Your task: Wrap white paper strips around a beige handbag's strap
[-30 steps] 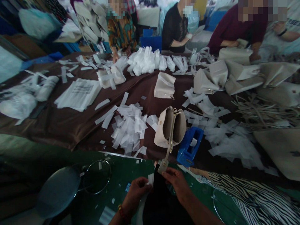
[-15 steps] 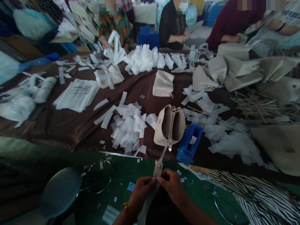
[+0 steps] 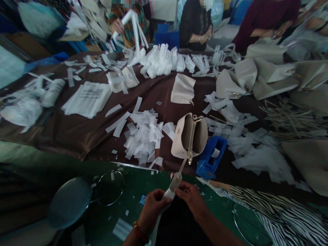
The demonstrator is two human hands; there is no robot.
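A cream handbag (image 3: 189, 136) hangs open just beyond my hands, with gold-coloured hardware at its top. Its beige strap (image 3: 179, 174) runs down to my hands. My left hand (image 3: 153, 209), wearing a red beaded bracelet, pinches a white strip (image 3: 167, 194) against the strap end. My right hand (image 3: 191, 200) grips the strap end from the other side. The strip's long tail hangs down past my left wrist into the dark of my lap. Part of the strap end is hidden by my fingers.
A blue tape dispenser (image 3: 211, 157) sits right of the handbag on a brown-covered table (image 3: 77, 131), among piles of white strips (image 3: 143, 136). Further cream handbags (image 3: 227, 85) lie at the right. Co-workers sit across the table. A round stool (image 3: 70, 201) stands on the green floor at lower left.
My hands have turned the white strip over the strap end, and the handbag has shifted slightly. Across the table, a co-worker's hand has raised a white strip bundle higher.
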